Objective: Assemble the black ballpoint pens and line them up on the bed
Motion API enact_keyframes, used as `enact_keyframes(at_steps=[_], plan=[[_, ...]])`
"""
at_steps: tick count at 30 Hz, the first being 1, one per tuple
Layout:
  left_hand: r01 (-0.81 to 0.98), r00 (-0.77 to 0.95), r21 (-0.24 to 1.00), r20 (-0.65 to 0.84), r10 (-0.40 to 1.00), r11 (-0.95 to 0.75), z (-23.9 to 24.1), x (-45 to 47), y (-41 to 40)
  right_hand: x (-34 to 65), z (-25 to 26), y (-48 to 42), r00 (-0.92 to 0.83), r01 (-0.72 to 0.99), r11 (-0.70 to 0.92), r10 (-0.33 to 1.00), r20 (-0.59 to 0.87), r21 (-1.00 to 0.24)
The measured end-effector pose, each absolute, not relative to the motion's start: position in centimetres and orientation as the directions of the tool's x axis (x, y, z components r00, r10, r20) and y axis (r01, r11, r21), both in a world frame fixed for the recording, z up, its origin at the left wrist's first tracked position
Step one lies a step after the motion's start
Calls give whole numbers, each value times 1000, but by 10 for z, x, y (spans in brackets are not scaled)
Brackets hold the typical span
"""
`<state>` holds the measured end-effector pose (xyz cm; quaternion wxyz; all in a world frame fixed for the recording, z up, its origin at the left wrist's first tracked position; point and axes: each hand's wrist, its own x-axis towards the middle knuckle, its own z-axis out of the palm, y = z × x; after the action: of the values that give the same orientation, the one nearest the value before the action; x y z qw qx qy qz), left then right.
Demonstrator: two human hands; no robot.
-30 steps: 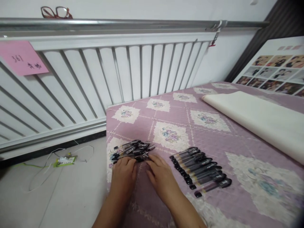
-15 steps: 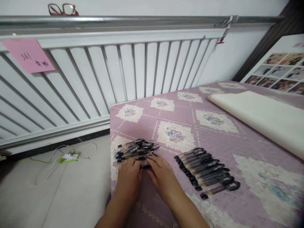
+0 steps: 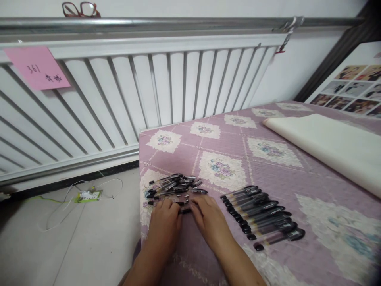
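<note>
A loose heap of black pens [image 3: 171, 186] lies near the left edge of a purple quilted bed cover [image 3: 232, 159]. My left hand [image 3: 165, 224] and my right hand [image 3: 210, 222] rest side by side just below the heap, palms down. Their fingertips close on one black pen [image 3: 185, 210] lying between them. To the right, several black pens are laid out in a neat slanted row [image 3: 263, 216], apart from both hands.
A white slatted rail [image 3: 143, 91] with a pink paper note [image 3: 37, 67] stands behind the bed. Red glasses [image 3: 80, 8] sit on top. A cream roll [image 3: 327, 145] lies at the right, photo prints [image 3: 354, 89] beyond. Cables and a green power strip [image 3: 87, 195] lie on the floor.
Both hands have drawn a little back from the heap with one pen pinched between them. A few pens at the heap's right end have spread outward.
</note>
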<state>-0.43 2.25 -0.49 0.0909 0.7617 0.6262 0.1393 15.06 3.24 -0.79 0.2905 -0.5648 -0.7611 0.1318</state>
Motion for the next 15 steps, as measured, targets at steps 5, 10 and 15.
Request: enact_keyframes(at_steps=[5, 10, 15], plan=[[914, 208, 341, 76, 975, -222, -4, -8, 20, 149, -12, 32, -229, 797, 337, 937, 265, -502], [907, 241, 345, 46, 970, -241, -2, -9, 18, 144, -10, 24, -342, 823, 370, 929, 144, -430], [905, 215, 369, 29, 976, -210, 2, -8, 20, 147, -6, 25, -308, 846, 352, 936, 171, -400]])
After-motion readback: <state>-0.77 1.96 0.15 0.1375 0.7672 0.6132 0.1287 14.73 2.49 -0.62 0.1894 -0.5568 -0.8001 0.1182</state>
